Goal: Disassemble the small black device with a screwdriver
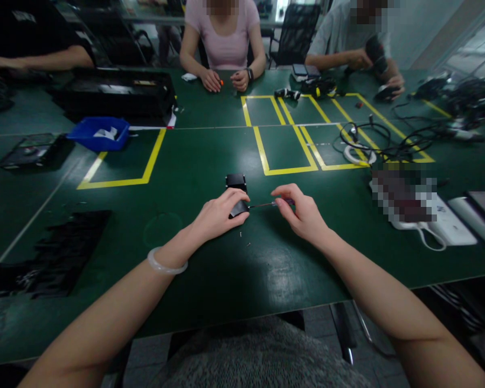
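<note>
A small black box-like part (238, 209) lies on the table under my left hand (222, 211), whose fingers and thumb close around it. My right hand (299, 207) pinches the handle of a thin screwdriver (267, 205). Its shaft points left, and the tip meets the right side of the black part, or comes very close to it. Just beyond my left fingers sits another black square piece (236, 181) with pale corners. Two tiny screws (241, 235) lie on the table in front of the part.
A blue tray (99, 134) and a black housing (121, 99) stand at the left. Black parts (68, 253) lie nearer on that side. Cables (388, 137), a white power bank (448, 223) and phones are at the right. Several people sit across the green table (202, 161).
</note>
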`<state>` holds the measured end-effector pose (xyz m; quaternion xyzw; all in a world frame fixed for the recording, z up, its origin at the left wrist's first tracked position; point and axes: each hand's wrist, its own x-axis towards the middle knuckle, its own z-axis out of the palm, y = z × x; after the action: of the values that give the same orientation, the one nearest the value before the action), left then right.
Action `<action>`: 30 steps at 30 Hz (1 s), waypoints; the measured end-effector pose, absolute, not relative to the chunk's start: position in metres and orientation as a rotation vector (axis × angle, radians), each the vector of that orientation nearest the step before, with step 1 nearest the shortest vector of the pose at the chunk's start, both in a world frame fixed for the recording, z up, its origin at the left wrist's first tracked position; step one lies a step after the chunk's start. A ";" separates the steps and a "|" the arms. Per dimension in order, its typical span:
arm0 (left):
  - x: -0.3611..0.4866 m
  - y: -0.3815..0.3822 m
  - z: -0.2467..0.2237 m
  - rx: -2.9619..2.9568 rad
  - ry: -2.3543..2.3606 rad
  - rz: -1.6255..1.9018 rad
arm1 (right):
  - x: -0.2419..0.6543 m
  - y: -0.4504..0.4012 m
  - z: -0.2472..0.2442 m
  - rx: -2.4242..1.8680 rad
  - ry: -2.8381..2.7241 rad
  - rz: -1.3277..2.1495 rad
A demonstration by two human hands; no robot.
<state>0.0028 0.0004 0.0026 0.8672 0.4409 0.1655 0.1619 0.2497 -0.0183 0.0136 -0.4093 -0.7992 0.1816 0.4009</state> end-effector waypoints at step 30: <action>0.003 0.001 0.003 2.463 1.258 0.483 | 0.249 -0.019 0.014 -1.047 -2.038 0.420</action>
<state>0.0029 0.0007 0.0030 0.8651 0.4418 0.1695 0.1662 0.2493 -0.0189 0.0139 -0.4129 -0.8039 0.1655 0.3949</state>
